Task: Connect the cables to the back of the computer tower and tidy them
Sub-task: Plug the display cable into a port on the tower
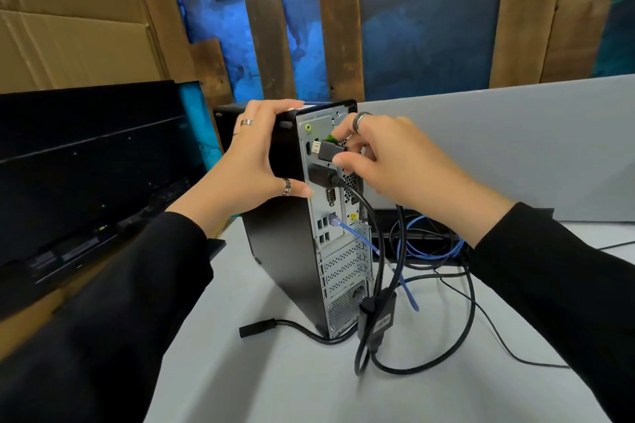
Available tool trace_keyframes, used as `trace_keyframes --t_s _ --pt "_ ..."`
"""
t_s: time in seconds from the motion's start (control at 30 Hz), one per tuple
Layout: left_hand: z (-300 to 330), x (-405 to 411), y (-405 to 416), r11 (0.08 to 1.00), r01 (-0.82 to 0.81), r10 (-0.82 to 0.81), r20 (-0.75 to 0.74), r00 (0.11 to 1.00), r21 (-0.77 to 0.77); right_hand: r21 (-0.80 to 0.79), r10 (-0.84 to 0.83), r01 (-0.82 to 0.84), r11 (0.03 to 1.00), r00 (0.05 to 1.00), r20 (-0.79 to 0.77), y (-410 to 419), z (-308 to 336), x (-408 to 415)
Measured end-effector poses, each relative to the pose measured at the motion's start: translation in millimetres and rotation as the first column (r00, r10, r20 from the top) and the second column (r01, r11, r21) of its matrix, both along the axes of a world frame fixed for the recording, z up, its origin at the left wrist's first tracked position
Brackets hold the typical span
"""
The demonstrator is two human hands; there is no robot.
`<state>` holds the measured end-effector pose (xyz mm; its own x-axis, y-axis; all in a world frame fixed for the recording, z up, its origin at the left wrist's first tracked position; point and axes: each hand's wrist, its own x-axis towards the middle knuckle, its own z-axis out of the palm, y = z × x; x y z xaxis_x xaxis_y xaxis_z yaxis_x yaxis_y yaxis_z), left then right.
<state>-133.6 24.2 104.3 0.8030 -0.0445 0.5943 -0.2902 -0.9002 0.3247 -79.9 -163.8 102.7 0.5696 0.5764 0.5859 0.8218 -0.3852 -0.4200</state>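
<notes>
A black computer tower (285,261) stands upright on the grey table, its metal back panel facing me. My left hand (254,161) grips the tower's top left edge. My right hand (388,161) pinches a black HDMI plug (328,150), whose metal tip sits just in front of the upper port on the panel. Below it a thick black cable (360,196) is plugged in, and a blue network cable (357,235) sits in its socket lower down. A black power plug (256,326) lies loose on the table by the tower's base.
A tangle of black and blue cables (426,244) lies to the right of the tower. A black monitor (86,165) leans at the left. A grey partition (515,134) stands behind the table, with wooden planks and cardboard beyond.
</notes>
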Motion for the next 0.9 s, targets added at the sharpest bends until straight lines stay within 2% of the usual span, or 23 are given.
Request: trace_keyframes --t_s 0.37,0.63,0.9 --pt "-1 2 1 1.0 -0.012 0.011 0.013 1.0 0.013 -0.114 -0.093 0.117 0.986 0.976 0.199 5 10 -16" --pt "-1 4 3 1.0 -0.017 0.017 0.013 1.0 0.014 -0.188 -0.153 0.232 0.954 0.92 0.36 2 11 -29" --pt "0 4 3 0.999 -0.017 0.017 0.007 1.0 0.035 -0.172 -0.221 0.308 0.936 0.892 0.395 9 10 -32"
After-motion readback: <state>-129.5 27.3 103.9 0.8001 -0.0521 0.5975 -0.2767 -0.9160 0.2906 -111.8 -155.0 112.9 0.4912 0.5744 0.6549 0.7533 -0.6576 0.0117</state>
